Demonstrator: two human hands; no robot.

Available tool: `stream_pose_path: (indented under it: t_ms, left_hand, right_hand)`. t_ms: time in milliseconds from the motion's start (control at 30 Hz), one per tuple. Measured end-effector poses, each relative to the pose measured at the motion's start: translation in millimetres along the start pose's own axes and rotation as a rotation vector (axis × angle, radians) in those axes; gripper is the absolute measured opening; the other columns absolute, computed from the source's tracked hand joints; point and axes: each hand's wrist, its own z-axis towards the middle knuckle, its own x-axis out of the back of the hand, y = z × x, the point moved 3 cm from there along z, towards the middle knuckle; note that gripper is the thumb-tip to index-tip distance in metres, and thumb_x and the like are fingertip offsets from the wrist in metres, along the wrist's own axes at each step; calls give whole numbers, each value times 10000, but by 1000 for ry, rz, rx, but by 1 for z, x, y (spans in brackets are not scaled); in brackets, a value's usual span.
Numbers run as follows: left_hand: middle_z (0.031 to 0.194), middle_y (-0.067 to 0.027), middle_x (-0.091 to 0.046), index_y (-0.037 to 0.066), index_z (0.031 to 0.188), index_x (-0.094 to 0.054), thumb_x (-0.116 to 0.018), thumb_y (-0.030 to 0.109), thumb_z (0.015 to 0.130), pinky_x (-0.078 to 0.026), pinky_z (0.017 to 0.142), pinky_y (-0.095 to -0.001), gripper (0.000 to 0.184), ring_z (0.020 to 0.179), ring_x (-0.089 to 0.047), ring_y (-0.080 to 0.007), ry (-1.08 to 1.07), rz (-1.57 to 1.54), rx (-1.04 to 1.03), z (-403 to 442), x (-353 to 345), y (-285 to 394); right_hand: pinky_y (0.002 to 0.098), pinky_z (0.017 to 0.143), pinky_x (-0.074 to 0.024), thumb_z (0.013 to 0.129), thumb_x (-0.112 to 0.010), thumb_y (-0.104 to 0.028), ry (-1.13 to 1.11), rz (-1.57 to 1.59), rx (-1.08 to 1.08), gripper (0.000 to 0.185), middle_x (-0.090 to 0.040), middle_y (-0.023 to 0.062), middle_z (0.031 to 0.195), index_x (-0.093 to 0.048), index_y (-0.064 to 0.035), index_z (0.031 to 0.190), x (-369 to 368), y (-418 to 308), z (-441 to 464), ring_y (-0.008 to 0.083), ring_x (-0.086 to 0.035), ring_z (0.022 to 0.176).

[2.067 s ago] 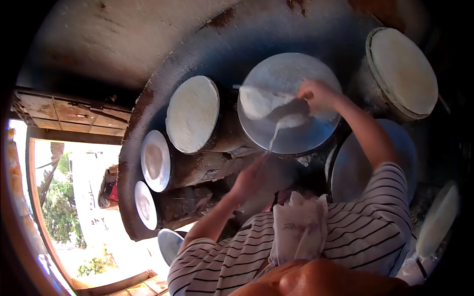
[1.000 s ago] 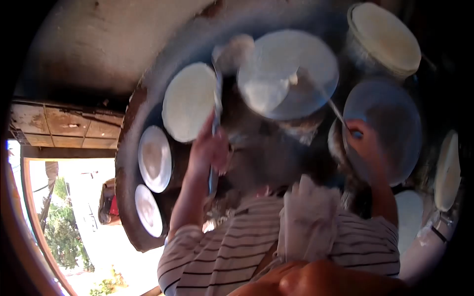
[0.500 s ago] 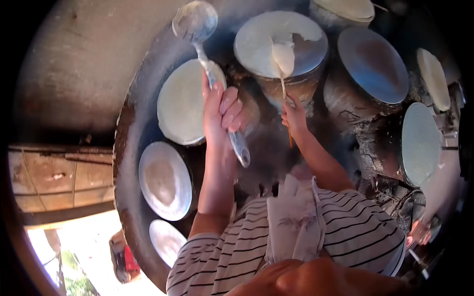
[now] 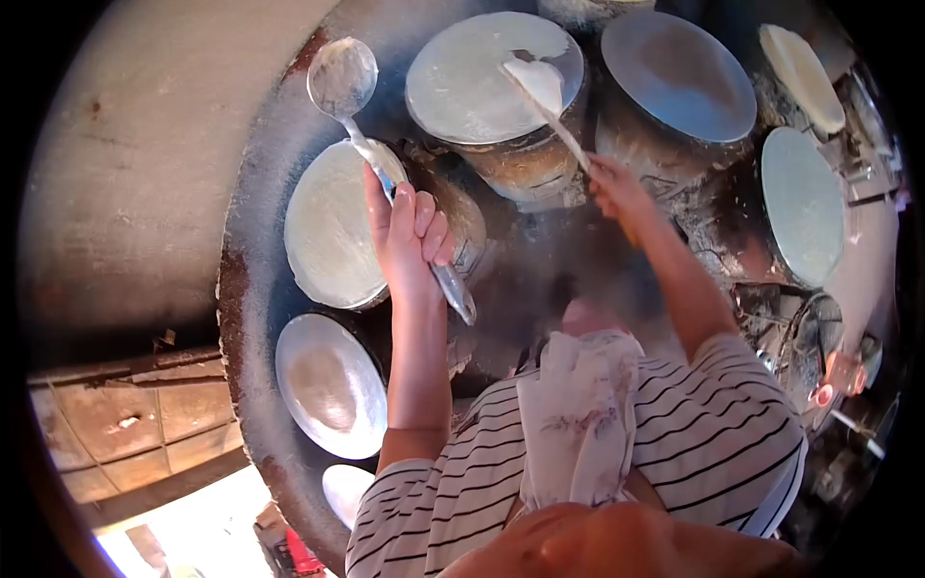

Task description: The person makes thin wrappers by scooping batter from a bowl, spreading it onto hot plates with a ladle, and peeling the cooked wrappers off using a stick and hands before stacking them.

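My left hand (image 4: pixel 412 231) is closed around the handle of a metal ladle (image 4: pixel 343 79), which is raised with its batter-coated bowl beyond the hand. Beneath the ladle lies a round griddle covered by a pale batter sheet (image 4: pixel 328 231). My right hand (image 4: pixel 617 193) grips the thin handle of a spreading paddle (image 4: pixel 541 89). The paddle's whitish blade is over the far round griddle (image 4: pixel 572 85), on or just above its wet batter layer (image 4: pixel 467 82). A small dark bare patch shows beside the blade.
A griddle with a dark centre (image 4: pixel 679 77) stands at the far right, near a pale flat sheet (image 4: pixel 802 77). Another coated griddle (image 4: pixel 803 207) sits farther right. At lower left is a metal griddle (image 4: pixel 330 385). Steam hangs over the curved counter (image 4: pixel 252 289).
The paddle has swung from upright to slanting up-left, and my right hand has moved right. Batter covers more of the far griddle, leaving a smaller bare patch. The ladle has shifted left and down in view.
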Motion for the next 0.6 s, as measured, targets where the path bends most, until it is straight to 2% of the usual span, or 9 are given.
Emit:
stream_pose_path:
  t_ms: [167, 267, 300, 400, 467, 533, 567, 600]
  left_hand:
    - [628, 35, -333, 227, 1329, -408, -410, 132, 987, -251, 335, -171, 355, 415, -282, -30, -58, -25, 38, 30, -26, -26]
    - [627, 34, -336, 227, 1350, -385, -402, 132, 987, -247, 324, -173, 376, 402, -269, -30, -64, 74, 45, 56, -47, -44]
    - [633, 33, -344, 228, 1371, -357, -402, 131, 983, -252, 326, -172, 403, 405, -277, -29, -58, 81, 67, 63, -54, -50]
    - [632, 36, -349, 231, 1392, -328, -413, 131, 976, -269, 343, -169, 436, 420, -302, -25, -117, 131, 99, 85, -69, -61]
    - [619, 42, -344, 236, 1413, -292, -420, 136, 975, -271, 338, -178, 468, 409, -305, -27, -78, 115, 157, 91, -79, -73]
    - [611, 42, -342, 242, 1422, -274, -419, 138, 975, -267, 328, -185, 481, 395, -296, -31, -46, 104, 206, 103, -100, -82]
    - [615, 41, -345, 250, 1419, -277, -430, 135, 971, -260, 318, -191, 487, 391, -290, -34, -81, 74, 223, 110, -106, -91]
    - [615, 40, -350, 253, 1417, -284, -431, 140, 973, -262, 318, -191, 481, 393, -295, -33, -78, 97, 232, 115, -116, -94]
  right_hand:
    - [213, 373, -273, 943, -526, -239, -92, -4, -25, 358, -464, -16, 682, -502, -173, 1294, 21, -56, 71, 57, -357, 449]
    - [223, 383, -296, 944, -516, -270, -116, -41, 85, 343, -476, -12, 682, -524, -167, 1272, 26, -72, 100, 73, -380, 454]
    - [243, 397, -337, 943, -507, -282, -93, -250, 208, 335, -512, 11, 702, -550, -150, 1248, 25, -72, 86, 89, -428, 475]
    - [218, 407, -350, 949, -467, -282, -293, -473, -7, 351, -522, 5, 669, -528, -188, 1282, 44, -48, 25, 58, -434, 479]
    - [216, 388, -325, 959, -468, -235, -64, -369, -56, 354, -509, 0, 677, -511, -111, 1288, 82, -64, 32, 59, -388, 441]
    - [211, 382, -310, 954, -496, -287, -201, -209, 31, 380, -467, -7, 665, -505, -146, 1307, 96, -72, 77, 65, -371, 447]
    - [212, 406, -338, 960, -486, -275, -133, -314, 32, 361, -475, -24, 691, -516, -155, 1299, 89, -87, 91, 61, -376, 475]
    - [297, 437, -415, 945, -498, -229, -30, -539, 169, 331, -565, 49, 698, -543, -158, 1264, 82, -92, 109, 155, -506, 504]
